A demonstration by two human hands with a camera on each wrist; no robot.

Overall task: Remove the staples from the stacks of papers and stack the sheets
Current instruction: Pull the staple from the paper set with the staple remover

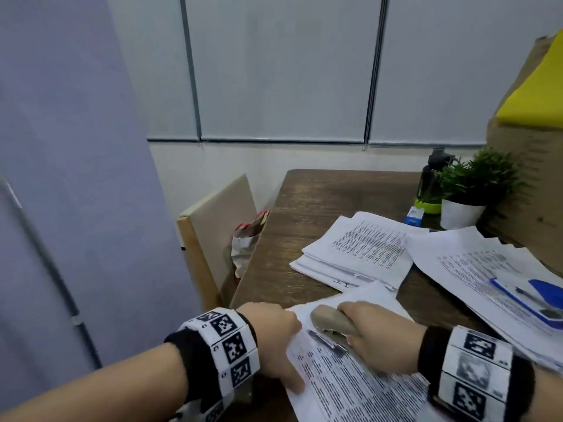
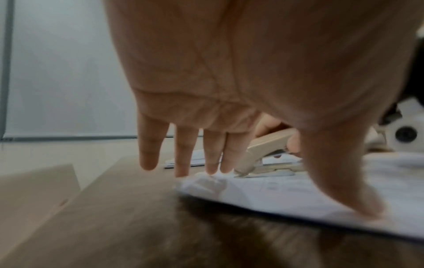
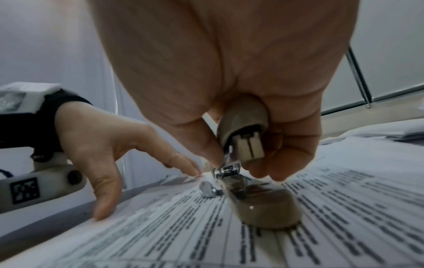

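A printed stack of papers lies at the near edge of the wooden table. My left hand presses flat on the stack's left edge, with straight fingers touching its top corner and the thumb lower down. My right hand grips a beige stapler by its upper arm. The stapler's base rests on the sheet, and its chrome front end sits close to the left fingertips near the corner. No staple shows clearly.
Two more paper stacks lie further back and right, the right one under a blue stapler. A potted plant, dark bottle, small blue box and cardboard box stand at the back right. A board leans left of the table.
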